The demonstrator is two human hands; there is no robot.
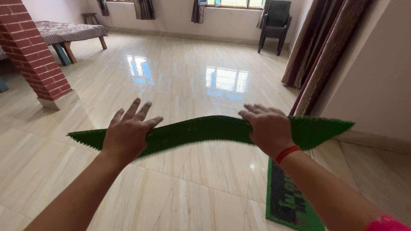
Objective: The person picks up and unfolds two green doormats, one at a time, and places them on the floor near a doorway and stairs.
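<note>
A green bristly doormat [201, 128] hangs in the air at waist height, seen almost edge-on and sagging in a wave. My left hand [128, 132] grips its near edge left of centre, fingers spread over the top. My right hand [267, 127] holds the mat right of centre, fingers curled over its far side. A red thread band circles my right wrist. A second green mat with dark lettering [287, 201] lies on the floor below my right forearm.
Glossy beige tile floor [184, 77] stretches ahead. A red brick pillar [36, 55] stands at left, a cot with patterned cover [70, 32] behind it. A dark plastic chair [276, 23] sits by the far wall. Curtains [325, 51] and a wall are at right.
</note>
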